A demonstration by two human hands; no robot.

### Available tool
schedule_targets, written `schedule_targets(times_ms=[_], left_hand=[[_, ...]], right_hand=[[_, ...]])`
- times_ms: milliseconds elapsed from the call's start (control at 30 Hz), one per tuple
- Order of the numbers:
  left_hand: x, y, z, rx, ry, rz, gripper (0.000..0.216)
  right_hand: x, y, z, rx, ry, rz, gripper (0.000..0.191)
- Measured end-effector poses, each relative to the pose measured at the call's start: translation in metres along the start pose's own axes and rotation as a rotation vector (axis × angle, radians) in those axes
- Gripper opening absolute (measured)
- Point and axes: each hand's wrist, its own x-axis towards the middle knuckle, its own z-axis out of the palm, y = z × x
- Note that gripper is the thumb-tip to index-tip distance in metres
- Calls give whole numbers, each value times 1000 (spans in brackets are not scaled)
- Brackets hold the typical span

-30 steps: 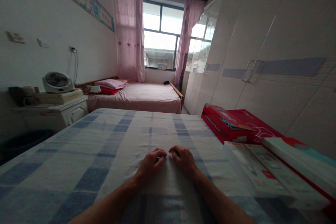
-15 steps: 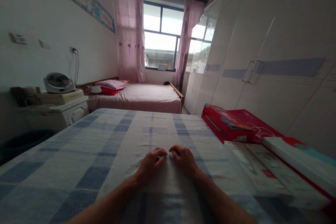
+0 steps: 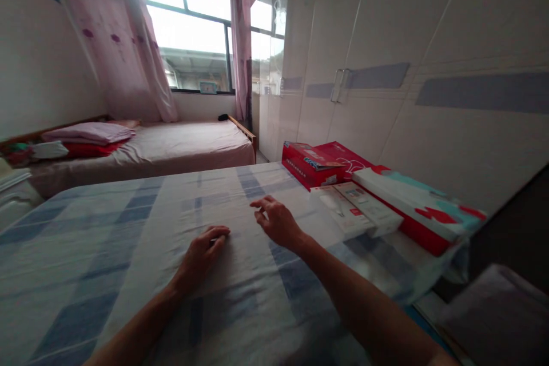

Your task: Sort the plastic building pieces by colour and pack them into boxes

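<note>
My left hand [image 3: 206, 247] rests on a surface covered by a blue and white checked cloth [image 3: 171, 200], its fingers loosely bent and its thumb a little apart. Farther forward and to the right, my right hand [image 3: 277, 222] appears raised just above the cloth. Its index finger points left, the other fingers are slightly curled, and nothing shows in it. Nearest to the right hand are slim white boxes [image 3: 338, 209] lying flat, with a red box [image 3: 306, 166] behind them. A gap of cloth separates the two hands.
A long white and red box [image 3: 398, 200] lies at the right edge, beside a larger flat red box [image 3: 351, 154]. Behind the surface stands a bed [image 3: 189, 143] with folded pink bedding [image 3: 92, 132]. White wardrobes [image 3: 377, 23] line the right; a window [image 3: 189, 28] is ahead.
The view has turned to the right. My right hand has lifted and moved forward, away from my left hand; earlier both were close together on the cloth. My left hand still rests there.
</note>
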Motion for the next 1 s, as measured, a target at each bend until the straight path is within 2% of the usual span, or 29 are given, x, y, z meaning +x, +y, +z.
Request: schedule_targets(times_ms=[67, 167, 233, 300, 400, 467, 633, 833, 1000], left_hand=[[0, 0, 0, 1, 4, 7, 30], [0, -1, -1, -2, 3, 14, 30], [0, -2, -1, 1, -3, 18, 31], [0, -3, 0, 9, -4, 25, 31], [0, -4, 1, 10, 5, 42, 30], [0, -4, 1, 2, 9, 48, 29], [0, -3, 1, -12, 13, 35, 30], [1, -3, 1, -7, 5, 38, 29], [0, -3, 1, -11, 0, 35, 29]], right_hand=[[-15, 3, -35, -77, 134, 9, 31], [-51, 29, -77, -302, 378, 101, 35], [-81, 55, -92, -490, 506, 236, 46], [-109, 79, -97, -589, 558, 396, 61], [-135, 100, -95, -597, 531, 561, 74], [-140, 104, -92, -607, 504, 598, 77], [-131, 99, -85, -747, 449, 548, 79], [-128, 92, -74, -830, 435, 485, 67], [-129, 88, -78, -886, 442, 555, 64]])
